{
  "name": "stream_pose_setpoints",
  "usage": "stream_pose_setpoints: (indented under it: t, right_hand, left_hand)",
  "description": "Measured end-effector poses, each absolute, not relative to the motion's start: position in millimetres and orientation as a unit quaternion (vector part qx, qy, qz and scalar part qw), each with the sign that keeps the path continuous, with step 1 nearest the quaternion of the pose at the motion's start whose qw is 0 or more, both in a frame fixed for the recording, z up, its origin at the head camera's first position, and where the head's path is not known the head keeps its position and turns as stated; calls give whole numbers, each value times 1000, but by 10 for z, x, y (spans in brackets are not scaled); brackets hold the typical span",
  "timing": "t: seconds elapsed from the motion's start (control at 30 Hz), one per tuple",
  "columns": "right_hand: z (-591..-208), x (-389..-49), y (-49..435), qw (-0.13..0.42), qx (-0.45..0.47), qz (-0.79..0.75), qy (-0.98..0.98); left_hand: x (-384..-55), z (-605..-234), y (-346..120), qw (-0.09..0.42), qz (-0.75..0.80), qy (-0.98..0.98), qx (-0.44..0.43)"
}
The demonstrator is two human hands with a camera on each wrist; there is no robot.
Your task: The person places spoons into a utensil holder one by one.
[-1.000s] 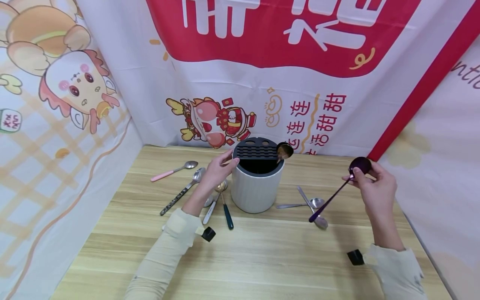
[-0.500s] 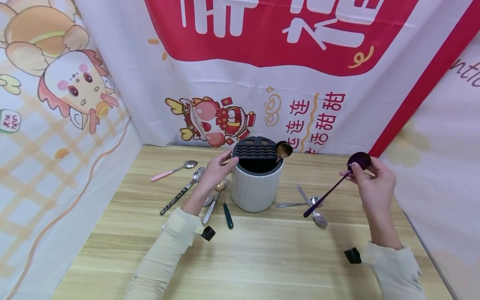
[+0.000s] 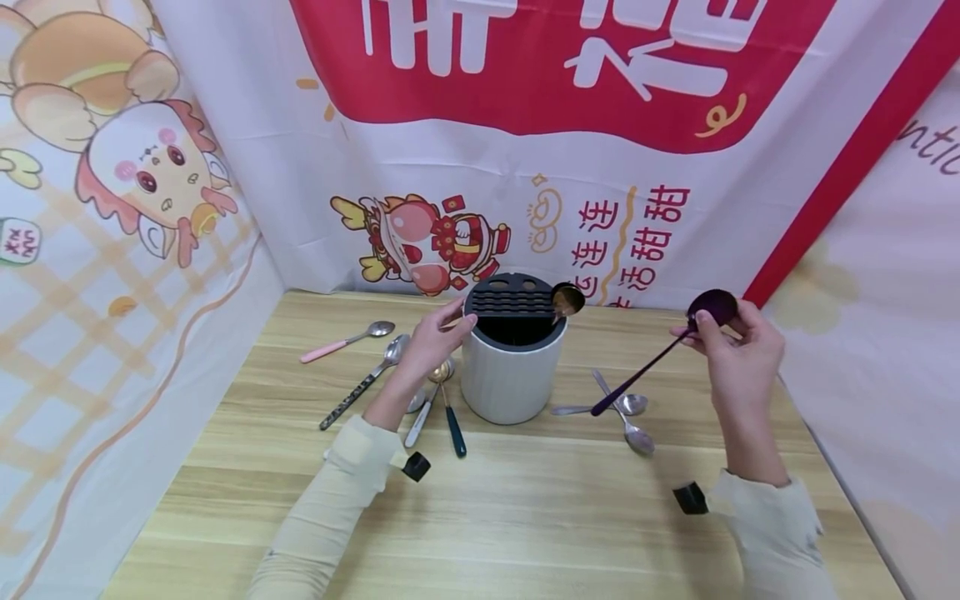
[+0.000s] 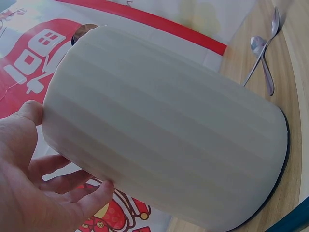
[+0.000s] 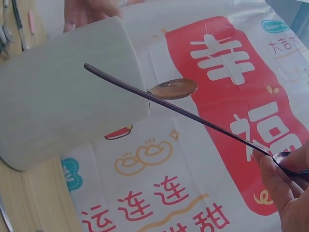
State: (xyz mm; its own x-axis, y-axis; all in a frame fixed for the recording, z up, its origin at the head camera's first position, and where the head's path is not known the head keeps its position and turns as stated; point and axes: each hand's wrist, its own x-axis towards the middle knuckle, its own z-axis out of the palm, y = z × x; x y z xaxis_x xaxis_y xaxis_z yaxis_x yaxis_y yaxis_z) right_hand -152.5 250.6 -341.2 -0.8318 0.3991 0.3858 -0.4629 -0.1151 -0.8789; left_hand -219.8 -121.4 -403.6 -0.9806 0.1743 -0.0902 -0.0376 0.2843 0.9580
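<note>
One purple spoon [image 3: 660,358] between right-hand fingers [image 3: 701,329]

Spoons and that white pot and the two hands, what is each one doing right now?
Purple spoon: in the air, bowl end pinched, handle pointing down toward the table.
Right hand: holds the purple spoon.
Left hand: rests against the utensil holder's rim.
Utensil holder: upright on the table, one gold spoon standing in it.
Pink-handled spoon: lying flat.
Two silver spoons: lying crossed.
</note>
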Motion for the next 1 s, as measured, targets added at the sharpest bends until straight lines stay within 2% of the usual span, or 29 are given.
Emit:
stream_pose_setpoints:
  t: [0.67,1.0]
  right_hand:
    - [-3262,-1565,2367,297,37,738,-604]
    - [-3207,-1648,2286,322,76,751,-571]
  left_hand:
    - [-2203,-4036,-1211,87,596,797,45]
    - [-2188,-4025,-1209,88,598,796,42]
